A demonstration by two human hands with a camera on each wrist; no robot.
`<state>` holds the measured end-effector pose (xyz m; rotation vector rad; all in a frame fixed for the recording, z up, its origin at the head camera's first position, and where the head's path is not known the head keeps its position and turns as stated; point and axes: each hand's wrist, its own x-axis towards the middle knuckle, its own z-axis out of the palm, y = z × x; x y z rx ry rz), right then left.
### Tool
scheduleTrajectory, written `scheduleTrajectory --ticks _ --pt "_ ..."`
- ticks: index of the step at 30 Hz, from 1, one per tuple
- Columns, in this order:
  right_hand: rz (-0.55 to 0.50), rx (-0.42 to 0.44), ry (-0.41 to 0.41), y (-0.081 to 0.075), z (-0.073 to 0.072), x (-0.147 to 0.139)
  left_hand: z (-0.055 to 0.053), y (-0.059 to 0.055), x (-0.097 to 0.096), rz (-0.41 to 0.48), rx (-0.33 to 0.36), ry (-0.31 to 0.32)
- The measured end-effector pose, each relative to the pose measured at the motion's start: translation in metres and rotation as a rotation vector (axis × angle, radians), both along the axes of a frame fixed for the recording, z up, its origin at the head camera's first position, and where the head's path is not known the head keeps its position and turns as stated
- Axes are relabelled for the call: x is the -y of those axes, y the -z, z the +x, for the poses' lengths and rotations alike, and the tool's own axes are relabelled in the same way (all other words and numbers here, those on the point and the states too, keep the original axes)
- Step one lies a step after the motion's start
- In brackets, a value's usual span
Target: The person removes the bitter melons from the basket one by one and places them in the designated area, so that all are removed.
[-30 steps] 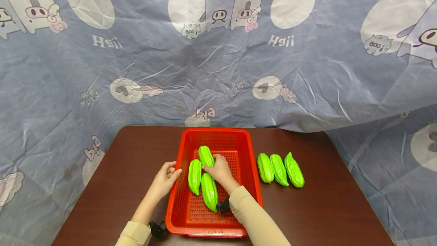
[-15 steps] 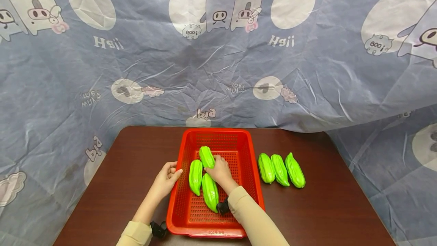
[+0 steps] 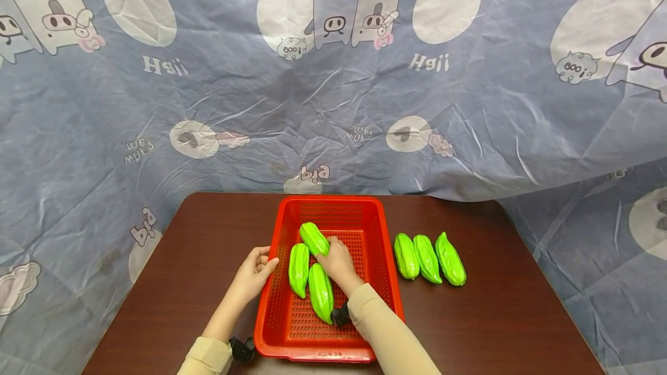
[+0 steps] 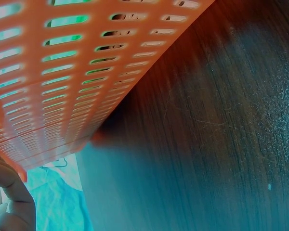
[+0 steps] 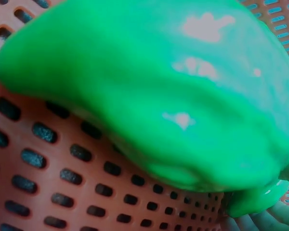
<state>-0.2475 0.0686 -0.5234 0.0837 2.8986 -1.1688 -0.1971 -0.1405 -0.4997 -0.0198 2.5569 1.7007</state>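
Observation:
My right hand point(image 3: 339, 260) reaches into a red perforated plastic basket point(image 3: 389, 247) and grips the near end of a light-green bitter melon point(image 3: 314, 238). Two more bitter melons lie beside it in the basket: one at the left point(image 3: 299, 269), one nearer the front point(image 3: 320, 293). In the right wrist view a large bitter melon point(image 5: 149, 96) hides most of that hand; some fingers point(image 5: 269, 219) show at the lower right. My left hand point(image 3: 253, 275) holds the basket's left rim, thumb on top. From the left wrist, the basket's slotted side wall point(image 4: 62, 86) appears close up, curled fingers at lower left.
On the brown table point(image 3: 500, 317), to the right of the basket, lie three more bitter melons in a row: left point(image 3: 406, 256), middle point(image 3: 428, 258) and right point(image 3: 450, 259). A grey-blue printed cloth point(image 3: 333, 97) hangs behind the table and along its sides.
The gripped bitter melon has turned slightly, its far end swinging left and its near end right. My right hand has shifted a little rightward. The left hand keeps its place on the rim.

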Motion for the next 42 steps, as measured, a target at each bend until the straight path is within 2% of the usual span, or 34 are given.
scheduleTrajectory --ticks 12,20,31,42 --pt "-0.034 0.008 0.019 -0.004 0.003 -0.002 0.001 0.003 -0.002 0.005 0.002 -0.001" --pt "-0.059 -0.019 0.032 -0.010 0.002 -0.004 0.002 0.004 -0.001 -0.011 0.012 -0.003" --pt "-0.133 -0.021 0.021 -0.037 0.006 -0.004 0.003 0.002 0.001 -0.014 0.020 0.006" --pt "-0.174 -0.061 0.008 -0.065 0.011 -0.015 0.001 -0.001 0.000 -0.021 0.009 0.003"
